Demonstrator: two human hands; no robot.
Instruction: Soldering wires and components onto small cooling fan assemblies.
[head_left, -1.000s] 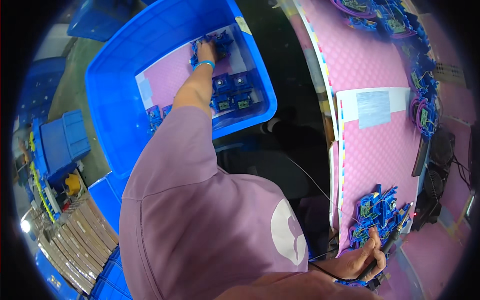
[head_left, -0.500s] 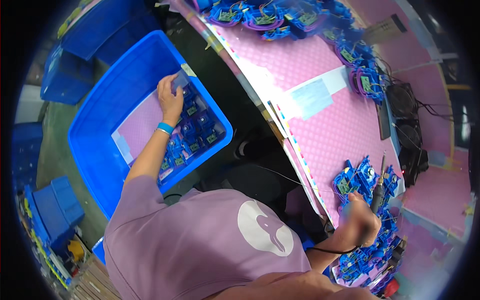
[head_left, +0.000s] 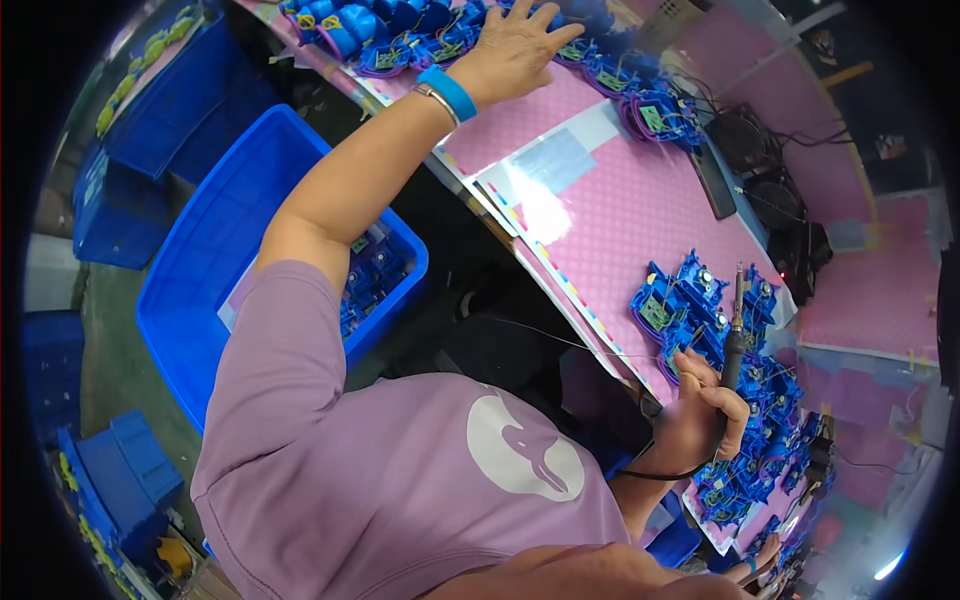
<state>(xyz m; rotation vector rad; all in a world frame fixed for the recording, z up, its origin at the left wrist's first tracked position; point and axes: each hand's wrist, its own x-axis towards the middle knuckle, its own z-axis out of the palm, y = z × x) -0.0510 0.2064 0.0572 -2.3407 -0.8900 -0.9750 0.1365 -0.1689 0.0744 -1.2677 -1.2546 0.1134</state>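
My left hand (head_left: pixel 510 60) is over the far row of blue plastic housings (head_left: pixel 440 45) on the bench, fingers spread; its fingertips overlap the housings, and I cannot tell whether they touch. These housings carry green circuit boards and purple wires. In my right hand (head_left: pixel 695 425) is a soldering iron (head_left: pixel 735 355), its tip pointing away from me. A thin solder wire (head_left: pixel 570 340) runs to the same hand's fingers. Beside that hand lies a cluster of similar blue housings with boards (head_left: pixel 670 315).
A large blue bin (head_left: pixel 190 300) stands left of the bench, with housings inside. Pink patterned matting (head_left: pixel 640 210) covers the bench. Black fans (head_left: pixel 750 140) and cables line its far right side. Another person's hand (head_left: pixel 765 555) shows at the lower right. Further blue bins (head_left: pixel 125 210) stand at left.
My left hand has left the blue bin and reached up and right to the far row of housings. My right hand still holds the soldering iron and wire.
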